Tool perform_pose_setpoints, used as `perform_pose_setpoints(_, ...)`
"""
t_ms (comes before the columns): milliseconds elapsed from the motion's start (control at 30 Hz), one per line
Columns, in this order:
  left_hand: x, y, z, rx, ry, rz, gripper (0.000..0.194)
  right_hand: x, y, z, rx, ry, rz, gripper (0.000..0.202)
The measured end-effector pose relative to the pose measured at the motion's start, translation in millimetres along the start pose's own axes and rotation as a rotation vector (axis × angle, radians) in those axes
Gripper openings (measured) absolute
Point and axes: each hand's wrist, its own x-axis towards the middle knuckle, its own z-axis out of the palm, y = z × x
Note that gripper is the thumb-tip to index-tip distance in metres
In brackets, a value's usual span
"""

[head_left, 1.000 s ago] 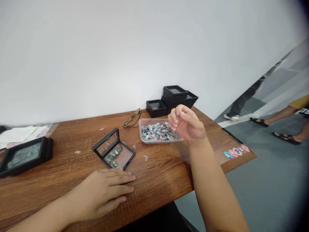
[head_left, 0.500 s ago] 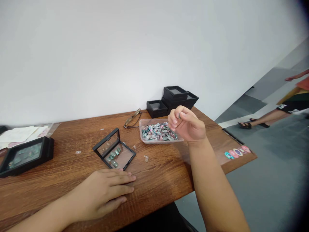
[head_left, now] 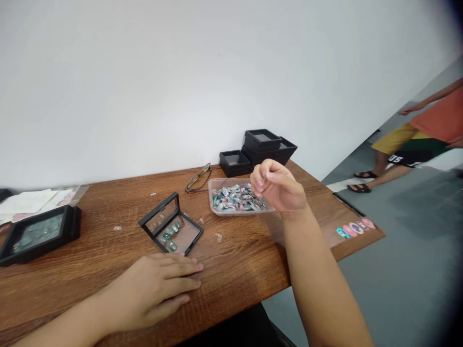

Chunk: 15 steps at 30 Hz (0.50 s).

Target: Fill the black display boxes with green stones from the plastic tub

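Note:
My left hand [head_left: 162, 284] lies flat on the wooden table [head_left: 231, 274], fingers spread, just in front of an open black case [head_left: 193, 234]. Several green nail tips [head_left: 169, 233] sit in a slanting row inside that case, and its clear lid stands tilted up. My right hand [head_left: 277, 185] is raised by the right end of a clear plastic tub [head_left: 213, 205], its thumb and index finger pinched on a small greenish nail tip [head_left: 265, 178]. The tub holds a heap of teal and pink nail tips [head_left: 237, 197].
Black cases [head_left: 235, 162] are stacked by the wall behind the tub, next to glasses [head_left: 197, 178]. Another black case [head_left: 39, 233] and papers [head_left: 29, 201] lie at left. Loose clear pieces [head_left: 219, 237] dot the table. Round stickers [head_left: 356, 227] mark its right corner. A person [head_left: 415, 140] is beyond.
My right hand has shifted slightly left, its pinch turned a little. My left hand has stayed put. The person at the right has moved left, further into view.

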Motion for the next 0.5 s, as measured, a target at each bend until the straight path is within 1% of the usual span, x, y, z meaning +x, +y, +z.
perform_pose_setpoints(100,0.2,0.0,-0.2,0.01,-0.009,0.002,0.032,0.0,0.5,0.2,-0.011,0.0,-0.005,0.024)
perform_pose_setpoints(267,-0.8,-0.4,1.9,-0.011,0.022,0.009,0.033,0.4,0.9,0.2,-0.027,0.0,-0.008,0.024)
perform_pose_setpoints(500,-1.3,-0.9,1.1,0.007,-0.006,0.009,0.032,-0.2,-0.2,1.1,-0.023,0.0,0.0,0.022)
